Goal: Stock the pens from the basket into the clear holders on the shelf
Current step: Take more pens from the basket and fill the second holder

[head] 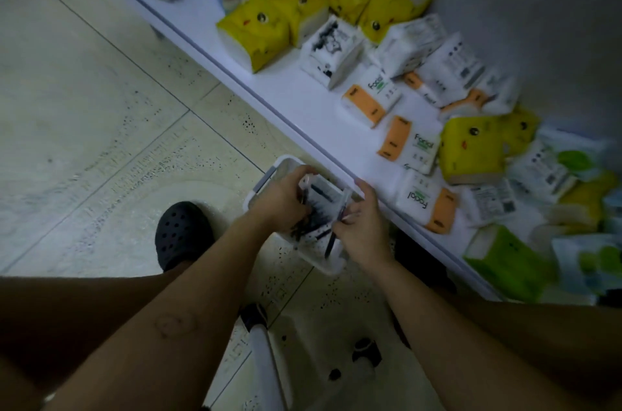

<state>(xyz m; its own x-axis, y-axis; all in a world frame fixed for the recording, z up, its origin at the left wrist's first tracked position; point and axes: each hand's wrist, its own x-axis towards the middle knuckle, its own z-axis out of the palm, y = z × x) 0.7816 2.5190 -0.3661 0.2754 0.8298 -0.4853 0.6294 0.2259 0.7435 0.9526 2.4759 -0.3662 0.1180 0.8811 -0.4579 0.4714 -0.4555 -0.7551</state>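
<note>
a: where are we w/ the pens?

b: we've got both hands down in the white basket (266,180), which sits on the tiled floor (101,107) just beside the shelf edge (235,73). the pens (318,198) lie in a dark heap inside it, roughly centre of view.

a: left hand?

b: our left hand (281,198) is at abt 9 o'clock of the heap, fingers curled down into it, closed round a bunch of pens (frame's blurry, so can't count them).

a: and the right?

b: our right hand (365,230) is at abt 4 o'clock of the heap, fingers pinched together on a couple of pens; one dark pen (330,244) hangs out below the fist, tip pointing to 7 o'clock.

a: what's on the shelf?

b: tissue packs. yellow packs (255,30) toward 12 o'clock, white-and-orange packs (372,97) nearer the middle, green packs (505,259) at 3 o'clock. all crowded, many touching.

a: anything else nr us?

b: a black clog (181,232) on the floor at 9 o'clock of the basket, and a white tube w/ black fittings (266,353) at 6 o'clock, btwn our forearms.
</note>
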